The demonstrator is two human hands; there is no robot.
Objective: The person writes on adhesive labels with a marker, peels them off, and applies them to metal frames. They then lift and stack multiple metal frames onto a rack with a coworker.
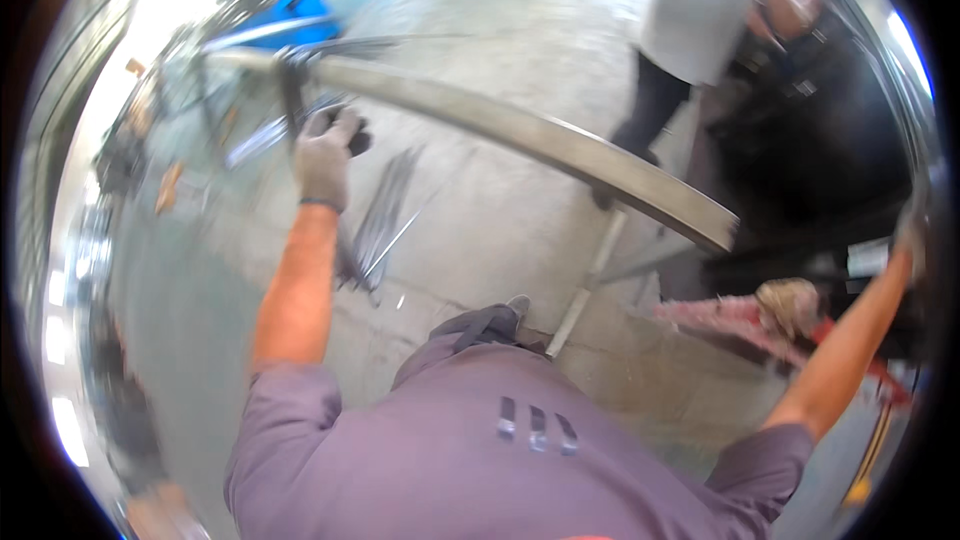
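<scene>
My left hand (pixel 325 155), in a grey knit glove, is closed around a dark handle (pixel 352 132) next to a long, flat, dull metal bar (pixel 520 135). The bar runs diagonally from upper left to a cut end at right, smooth and slightly curved by the lens. My right hand (pixel 912 235) reaches to the far right edge, blurred; can't tell if it's open or gripping. A bundle of thin steel rods (pixel 385 210) lies on the rough concrete floor (pixel 480 210) below the bar. A white tube leg (pixel 590 285) slants under the bar. Pinkish rag (pixel 730 318) at right. Another person (pixel 700 10) in a pale shirt stands beyond.
</scene>
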